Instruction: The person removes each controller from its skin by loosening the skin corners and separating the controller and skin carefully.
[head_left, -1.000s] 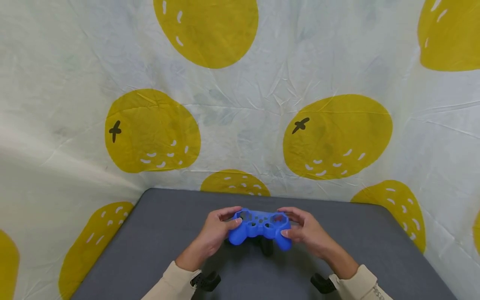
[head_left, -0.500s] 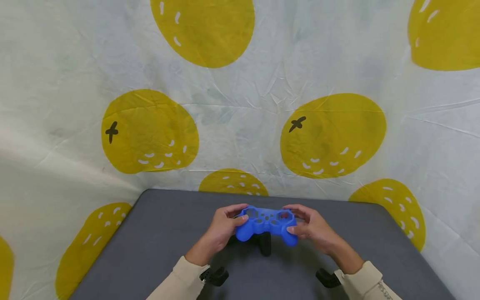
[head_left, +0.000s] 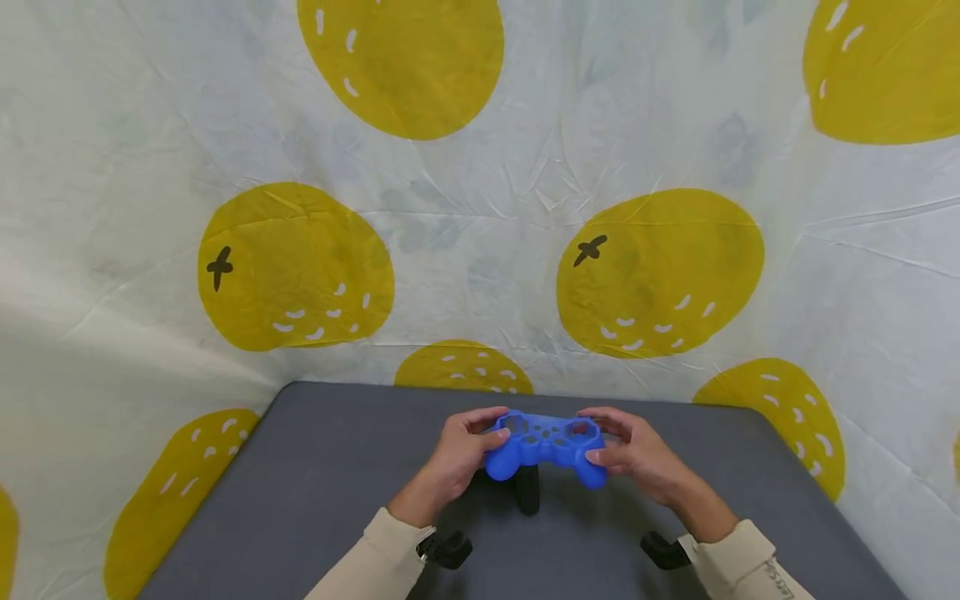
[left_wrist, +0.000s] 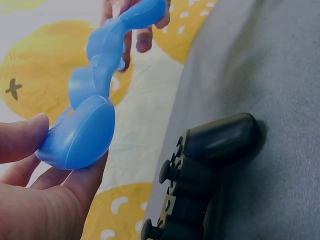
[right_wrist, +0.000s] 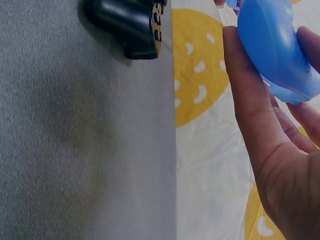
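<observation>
Both hands hold a blue silicone game controller cover (head_left: 546,446) up over the table, its face with the cut-out holes turned toward the head camera. My left hand (head_left: 461,450) pinches the left grip of the cover between thumb and fingers. At the other end, my right hand (head_left: 636,454) pinches the right grip the same way. Under the cover a black game controller (left_wrist: 220,142) lies on the table, its thumbsticks showing in the left wrist view. Most of it is hidden behind the cover in the head view, where one black handle (head_left: 528,490) sticks out below.
The dark grey table (head_left: 337,467) reaches back to a white cloth (head_left: 472,275) printed with yellow fruit, which hangs behind and along the sides. Black wrist camera mounts (head_left: 447,550) sit at the cuffs of beige sleeves (head_left: 378,558).
Both hands and the blue cover have shifted right and slightly up in the head view, baring more of the black handle. The grip on the cover stays the same.
</observation>
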